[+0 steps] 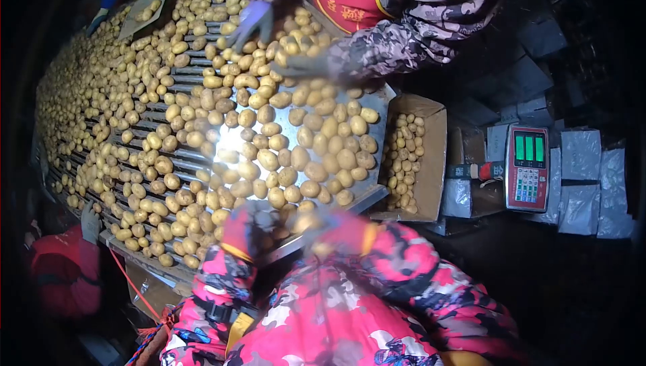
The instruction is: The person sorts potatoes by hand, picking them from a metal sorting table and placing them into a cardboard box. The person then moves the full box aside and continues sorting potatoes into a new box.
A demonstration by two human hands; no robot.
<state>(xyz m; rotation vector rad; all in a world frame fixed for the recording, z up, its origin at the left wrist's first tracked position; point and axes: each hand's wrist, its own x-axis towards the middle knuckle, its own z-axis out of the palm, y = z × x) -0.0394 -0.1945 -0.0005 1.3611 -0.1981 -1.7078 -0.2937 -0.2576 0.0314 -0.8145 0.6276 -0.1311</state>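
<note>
At the near edge of the metal sorting table (367, 198), both my gloved hands are smeared by motion. My left hand (252, 223) reaches in among the potatoes (269, 159) at the table's front. Close by on its right, my right hand (333, 231) is over the table's near rim, beside a blurred potato (306, 222). The fingers of both hands are too blurred to show their grip. Loose potatoes cover the smooth metal end just beyond my hands and spread left over the slatted part (185, 88).
An open cardboard box (431, 157) partly filled with potatoes stands at the table's right end, near a scale display (528, 167). Across the table, a co-worker's gloved hands (303, 66) touch potatoes. Other people work at the far left and near left.
</note>
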